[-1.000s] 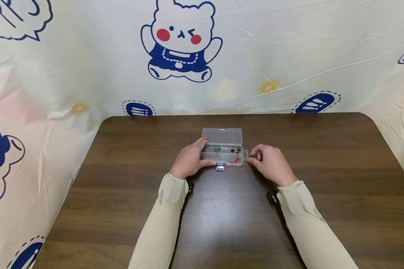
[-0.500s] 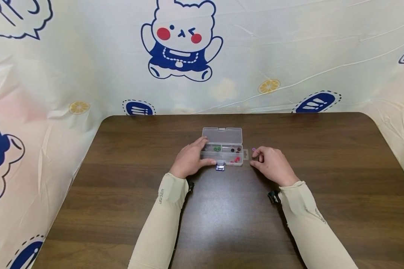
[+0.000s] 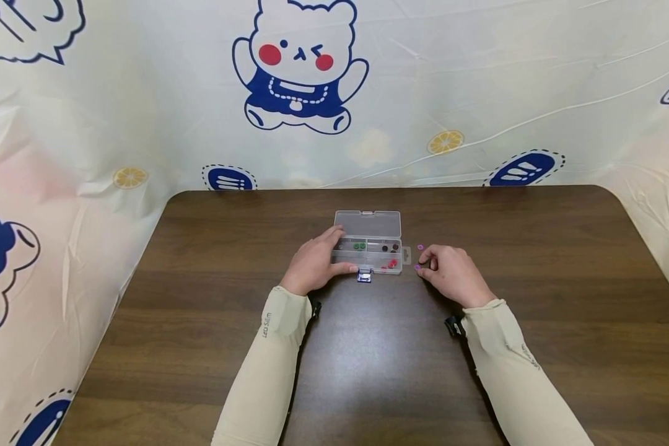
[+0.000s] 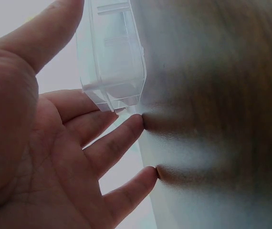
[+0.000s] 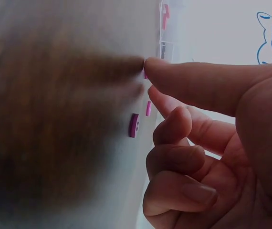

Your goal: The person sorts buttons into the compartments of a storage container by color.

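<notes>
A clear plastic compartment box lies with its lid swung back. Green buttons, dark buttons and red pieces sit in separate compartments. My left hand grips the box's left end, thumb at the front and fingers behind; the left wrist view shows its clear end wall. Right of the box, my right hand rests low over the table, thumb tip by a purple button. Another purple button lies near the index finger. Thumb and index stand apart; the other fingers curl in.
The box has a hanging tab on its right end and a latch at the front. Brown wooden table surrounds it. A patterned white curtain hangs behind the far edge.
My right hand has shifted slightly right, away from the box. Purple buttons have come into sight beside its fingertips, first one, then a second. The left hand stays put.
</notes>
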### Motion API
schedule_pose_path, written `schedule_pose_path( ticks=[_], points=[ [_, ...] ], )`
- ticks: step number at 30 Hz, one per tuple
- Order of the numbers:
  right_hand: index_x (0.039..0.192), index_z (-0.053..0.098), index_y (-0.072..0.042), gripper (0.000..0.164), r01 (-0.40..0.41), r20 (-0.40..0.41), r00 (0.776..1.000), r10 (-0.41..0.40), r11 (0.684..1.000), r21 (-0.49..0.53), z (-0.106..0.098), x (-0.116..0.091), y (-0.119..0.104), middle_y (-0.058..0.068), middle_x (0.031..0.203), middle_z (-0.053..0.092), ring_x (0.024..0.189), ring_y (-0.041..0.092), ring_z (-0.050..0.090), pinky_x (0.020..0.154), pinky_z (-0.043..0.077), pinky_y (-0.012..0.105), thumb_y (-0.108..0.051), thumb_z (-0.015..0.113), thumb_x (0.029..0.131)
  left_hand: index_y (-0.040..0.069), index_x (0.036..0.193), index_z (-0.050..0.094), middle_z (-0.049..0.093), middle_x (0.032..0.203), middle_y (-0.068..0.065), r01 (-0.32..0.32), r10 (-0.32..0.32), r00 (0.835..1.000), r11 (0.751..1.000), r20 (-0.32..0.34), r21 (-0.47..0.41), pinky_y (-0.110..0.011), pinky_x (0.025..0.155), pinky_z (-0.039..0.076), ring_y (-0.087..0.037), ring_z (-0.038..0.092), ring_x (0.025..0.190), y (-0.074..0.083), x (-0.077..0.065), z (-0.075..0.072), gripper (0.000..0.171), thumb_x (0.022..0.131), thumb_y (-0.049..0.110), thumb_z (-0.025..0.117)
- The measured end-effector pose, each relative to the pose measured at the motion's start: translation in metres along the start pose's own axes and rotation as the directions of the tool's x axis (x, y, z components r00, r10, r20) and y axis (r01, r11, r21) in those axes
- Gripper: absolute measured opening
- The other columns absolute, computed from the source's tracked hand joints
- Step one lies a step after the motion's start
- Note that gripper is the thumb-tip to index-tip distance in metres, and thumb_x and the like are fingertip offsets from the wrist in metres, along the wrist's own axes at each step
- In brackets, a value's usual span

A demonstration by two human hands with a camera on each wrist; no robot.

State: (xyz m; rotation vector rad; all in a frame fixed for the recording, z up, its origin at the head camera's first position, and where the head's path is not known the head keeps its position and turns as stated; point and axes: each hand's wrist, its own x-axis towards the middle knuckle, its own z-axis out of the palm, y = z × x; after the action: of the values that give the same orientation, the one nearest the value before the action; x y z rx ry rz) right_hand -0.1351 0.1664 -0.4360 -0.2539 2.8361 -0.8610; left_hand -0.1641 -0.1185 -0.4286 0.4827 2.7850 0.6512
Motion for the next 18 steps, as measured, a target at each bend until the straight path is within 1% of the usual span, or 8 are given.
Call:
schedule_pose_path(
  ticks=[18],
  points=[
    [0.096,0.072,-0.004,0.01,0.021,-0.006,1.0,-0.021,1.0,0.004,-0.0002,-0.0007,-0.0002,0.002,0.071,0.056,0.063,0.017,0.05,0.059,0.04,0.031,-0.012,0.074,0.091,0.005,0.154,0.039,0.033,0.162,-0.008,0.013,-0.013,1.0,1.0,0.008,0.004,-0.049,0.119,0.028,-0.03,0.039,0.144,-0.0004,-0.0005,0.0006,0.087,0.088,0.05,0.074]
  ],
)
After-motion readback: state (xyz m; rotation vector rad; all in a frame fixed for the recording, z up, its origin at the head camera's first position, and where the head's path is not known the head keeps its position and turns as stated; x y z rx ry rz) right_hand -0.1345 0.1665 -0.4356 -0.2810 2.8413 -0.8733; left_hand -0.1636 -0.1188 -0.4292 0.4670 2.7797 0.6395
